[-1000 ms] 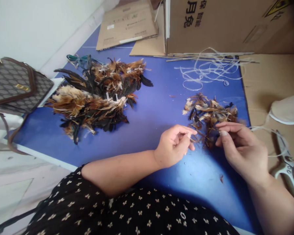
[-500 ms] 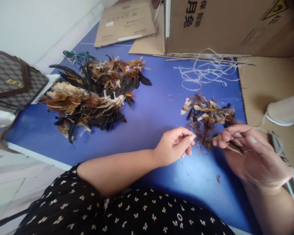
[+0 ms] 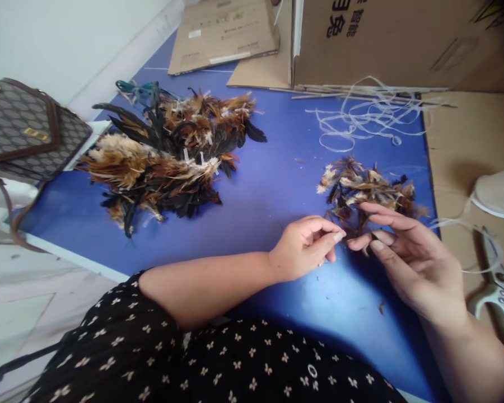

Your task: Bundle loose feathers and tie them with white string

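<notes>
My left hand (image 3: pixel 304 249) hovers over the near middle of the table, thumb and forefinger pinched. Whatever sits between those fingertips is too small to make out. Just to its right, my right hand (image 3: pixel 415 254) has its palm partly turned up and upper fingers stretched out. Between its thumb and a lower finger is a small dark feather (image 3: pixel 366 249), mostly hidden. Beyond both hands lies a loose heap of brown, black and cream feathers (image 3: pixel 361 187). Larger feather bunches (image 3: pixel 163 176), with bits of white tape on them, lie to the left.
White plastic strapping (image 3: pixel 361 120) lies tangled on the blue table (image 3: pixel 269 196). Scissors (image 3: pixel 498 285) rest on cardboard at the right. A large carton (image 3: pixel 386 50) and flattened cardboard (image 3: pixel 227 33) stand at the back. A patterned handbag (image 3: pixel 29 131) is at the left.
My right hand has moved left, toward my left hand, and its thumb has closed in on the feather. The left hand keeps its pinch. The view has shifted slightly.
</notes>
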Demonstrator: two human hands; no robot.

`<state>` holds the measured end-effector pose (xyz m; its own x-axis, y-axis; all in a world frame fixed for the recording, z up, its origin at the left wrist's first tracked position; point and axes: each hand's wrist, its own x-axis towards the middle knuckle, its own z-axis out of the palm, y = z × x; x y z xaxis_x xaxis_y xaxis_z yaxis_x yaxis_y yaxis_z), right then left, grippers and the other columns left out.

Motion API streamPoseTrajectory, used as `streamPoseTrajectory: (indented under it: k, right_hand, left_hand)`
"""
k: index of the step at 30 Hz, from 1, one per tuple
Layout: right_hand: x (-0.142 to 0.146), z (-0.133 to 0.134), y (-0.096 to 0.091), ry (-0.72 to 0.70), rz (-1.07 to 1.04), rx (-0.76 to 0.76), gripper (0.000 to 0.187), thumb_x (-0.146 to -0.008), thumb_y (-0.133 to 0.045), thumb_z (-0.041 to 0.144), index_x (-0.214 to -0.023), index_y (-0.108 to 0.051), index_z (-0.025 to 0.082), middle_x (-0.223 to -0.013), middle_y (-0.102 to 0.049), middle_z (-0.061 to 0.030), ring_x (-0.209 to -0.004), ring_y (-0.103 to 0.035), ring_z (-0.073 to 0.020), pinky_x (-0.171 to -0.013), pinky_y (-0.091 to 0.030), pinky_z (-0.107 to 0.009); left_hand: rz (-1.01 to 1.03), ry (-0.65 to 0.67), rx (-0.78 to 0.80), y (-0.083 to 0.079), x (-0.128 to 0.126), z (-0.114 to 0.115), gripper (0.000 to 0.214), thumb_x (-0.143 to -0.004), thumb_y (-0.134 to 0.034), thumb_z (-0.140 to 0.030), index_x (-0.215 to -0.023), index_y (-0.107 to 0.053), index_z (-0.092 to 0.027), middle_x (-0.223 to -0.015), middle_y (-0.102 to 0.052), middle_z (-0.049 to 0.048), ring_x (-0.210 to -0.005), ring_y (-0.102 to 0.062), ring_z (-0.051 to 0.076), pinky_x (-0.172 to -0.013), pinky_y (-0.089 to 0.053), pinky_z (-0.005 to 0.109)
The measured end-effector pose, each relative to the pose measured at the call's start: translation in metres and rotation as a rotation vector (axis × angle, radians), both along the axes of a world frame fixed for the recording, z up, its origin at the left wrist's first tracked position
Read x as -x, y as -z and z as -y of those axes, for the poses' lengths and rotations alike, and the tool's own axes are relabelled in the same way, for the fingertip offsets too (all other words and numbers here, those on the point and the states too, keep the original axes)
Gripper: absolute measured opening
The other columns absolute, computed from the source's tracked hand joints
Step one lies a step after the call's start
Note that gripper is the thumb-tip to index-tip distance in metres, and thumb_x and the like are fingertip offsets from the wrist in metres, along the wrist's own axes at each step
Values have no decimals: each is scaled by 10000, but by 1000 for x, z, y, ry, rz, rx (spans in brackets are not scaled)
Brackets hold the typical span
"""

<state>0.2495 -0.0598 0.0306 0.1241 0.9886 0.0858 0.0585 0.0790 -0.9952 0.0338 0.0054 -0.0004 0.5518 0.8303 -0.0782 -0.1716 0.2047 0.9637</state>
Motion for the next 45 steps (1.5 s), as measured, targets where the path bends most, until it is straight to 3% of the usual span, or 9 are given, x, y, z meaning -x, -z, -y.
streamPoseTrajectory:
  k: [5,13,19,23,29,32,36,45]
  right_hand:
    - [5,1,-3,-67,4,23,416,-1004,-880,282,-1405,-814,369,-1685,-698,-117,-882,-889,-194,-967,-762,-386]
    - [14,3,1,-140,-4,102,424,-1035,-856,333,-1450,-782,378,-1706,-691,-91,-972,-885,-205,-952,-777,-403]
    - [19,2,5,-169,-14,97,436,-1036,-862,326,-1462,-780,367,-1691,-708,-85,-1092,-881,-214,-927,-777,-362]
    - [20,2,4,-172,-20,104,434,-1025,-881,348,-1449,-791,361,-1666,-726,-96,-993,-881,-200,-881,-783,-353]
    - [19,1,0,-178,-5,87,409,-1034,-866,364,-1438,-801,350,-1647,-736,-113,-890,-879,-186,-866,-783,-360]
    - [16,1,1,-129,-10,94,388,-1036,-864,376,-1419,-815,333,-1621,-754,-121,-868,-874,-187,-885,-780,-376]
    - [8,1,3,-8,-19,69,403,-1014,-886,355,-1413,-835,336,-1593,-771,-120,-942,-891,-212,-929,-766,-372]
    - [4,0,7,89,-28,48,370,-986,-923,338,-1349,-851,328,-1612,-762,-115,-1116,-911,-255,-1085,-725,-371]
  left_hand:
    - [21,-36,-171,7,-1,-1,346,-1045,-834,-489,-1042,-862,-144,-1067,-766,91,-629,-700,69,-575,-587,237]
    - [17,-58,-321,7,1,-2,257,-1059,-844,-416,-976,-901,-179,-968,-777,85,-827,-750,143,-899,-680,376]
    - [147,-4,-223,8,-5,-1,348,-1053,-836,-489,-994,-857,-147,-978,-694,54,-688,-711,98,-704,-645,318]
    - [141,11,-134,6,-8,0,453,-995,-880,-593,-936,-772,-157,-877,-663,23,-645,-671,94,-613,-571,289]
    - [200,82,145,-1,-4,-4,449,-1003,-872,-584,-1001,-677,-179,-646,-605,-51,-594,-599,83,-602,-497,251]
    - [200,10,256,1,-3,-7,412,-1026,-831,-559,-1036,-648,-190,-752,-696,-28,-537,-547,58,-506,-393,221]
    - [270,-40,279,7,-5,-9,432,-1019,-826,-525,-1004,-515,-226,-1064,-820,35,-528,-579,42,-471,-376,216]
    - [204,15,239,3,-3,-8,451,-973,-894,-518,-978,-562,-213,-920,-697,-32,-527,-537,17,-495,-365,212]
